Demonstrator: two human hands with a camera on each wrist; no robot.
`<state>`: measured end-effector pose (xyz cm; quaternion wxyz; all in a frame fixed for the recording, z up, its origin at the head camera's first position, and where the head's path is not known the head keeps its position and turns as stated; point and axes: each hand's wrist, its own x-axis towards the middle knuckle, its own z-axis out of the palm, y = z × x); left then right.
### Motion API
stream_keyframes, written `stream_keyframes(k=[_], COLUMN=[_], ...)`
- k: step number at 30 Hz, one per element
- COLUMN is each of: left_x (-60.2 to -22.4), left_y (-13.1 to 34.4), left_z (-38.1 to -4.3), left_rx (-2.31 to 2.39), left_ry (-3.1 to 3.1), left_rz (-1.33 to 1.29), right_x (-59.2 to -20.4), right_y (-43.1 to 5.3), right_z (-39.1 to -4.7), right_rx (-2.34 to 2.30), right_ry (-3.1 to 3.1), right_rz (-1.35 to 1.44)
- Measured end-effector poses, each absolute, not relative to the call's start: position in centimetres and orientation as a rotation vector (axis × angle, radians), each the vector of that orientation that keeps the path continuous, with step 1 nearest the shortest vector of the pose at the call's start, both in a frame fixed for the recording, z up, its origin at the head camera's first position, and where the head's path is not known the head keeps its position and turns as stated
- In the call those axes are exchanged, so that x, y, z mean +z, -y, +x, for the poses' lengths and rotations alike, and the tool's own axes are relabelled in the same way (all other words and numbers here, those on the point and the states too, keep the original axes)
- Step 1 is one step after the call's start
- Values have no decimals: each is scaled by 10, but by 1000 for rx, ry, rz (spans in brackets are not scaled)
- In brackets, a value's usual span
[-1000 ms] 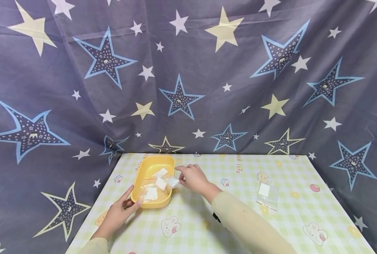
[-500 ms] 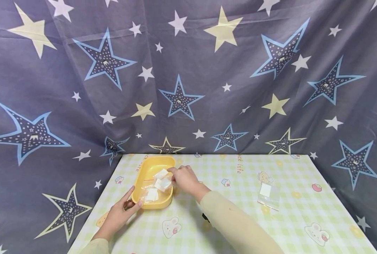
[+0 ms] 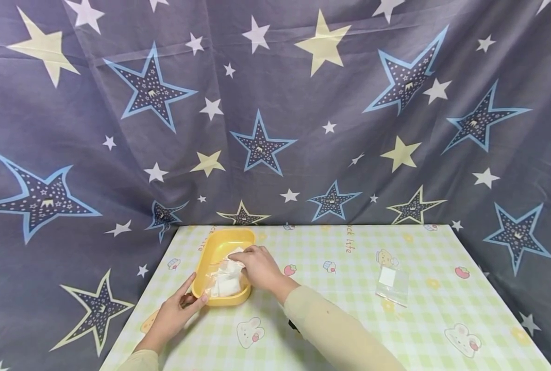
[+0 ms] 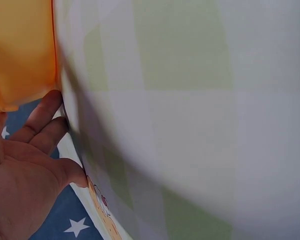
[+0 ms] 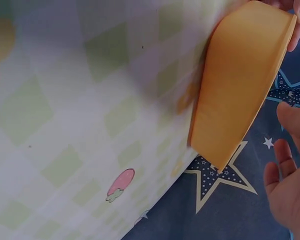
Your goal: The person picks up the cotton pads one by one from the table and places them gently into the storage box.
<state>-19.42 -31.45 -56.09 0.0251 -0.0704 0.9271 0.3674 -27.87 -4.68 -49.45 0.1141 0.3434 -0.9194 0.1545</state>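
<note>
A yellow tray [image 3: 210, 247] sits at the table's left side with several small clear bags with white pads [image 3: 226, 286] in it. My right hand [image 3: 241, 258] reaches into the tray from the right, its fingers curled down on a small bag [image 3: 231, 265] on top of the pile. My left hand [image 3: 195, 291] rests on the table at the tray's near left corner, thumb raised and straight fingers touching the tray's wall. The left wrist view shows those fingers [image 4: 42, 117] against the tray [image 4: 20, 50]. In the right wrist view the tray's outer wall [image 5: 237, 85] and my left hand [image 5: 290, 185] appear.
One more small clear bag with a white pad [image 3: 393, 282] lies on the green checked tablecloth [image 3: 331, 319] at the right. A dark star-patterned curtain [image 3: 275, 113] hangs behind and around the table. The table's left edge is close to the tray.
My right hand carried a small bag from beside the tray's right rim leftwards and down into the tray. The left hand stayed at the tray's corner.
</note>
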Motion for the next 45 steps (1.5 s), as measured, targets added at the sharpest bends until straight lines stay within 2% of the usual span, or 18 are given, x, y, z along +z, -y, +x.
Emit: stream_keyframes(k=[18, 25, 33, 45], left_x=[-561, -562, -562, -561], left_y=[313, 314, 313, 313], left_z=[-194, -195, -195, -194], left_rx=[1116, 1128, 1121, 1117], left_ry=[-2864, -2864, -2860, -2858], left_rz=[-235, -232, -237, -236], right_x=[-498, -500, -515, -537], right_y=[20, -9, -84, -250], right_z=[-283, -286, -295, -279], right_rx=[515, 555, 672, 841], right_ry=[2707, 2725, 2726, 2805], right_rz=[981, 956, 811, 321])
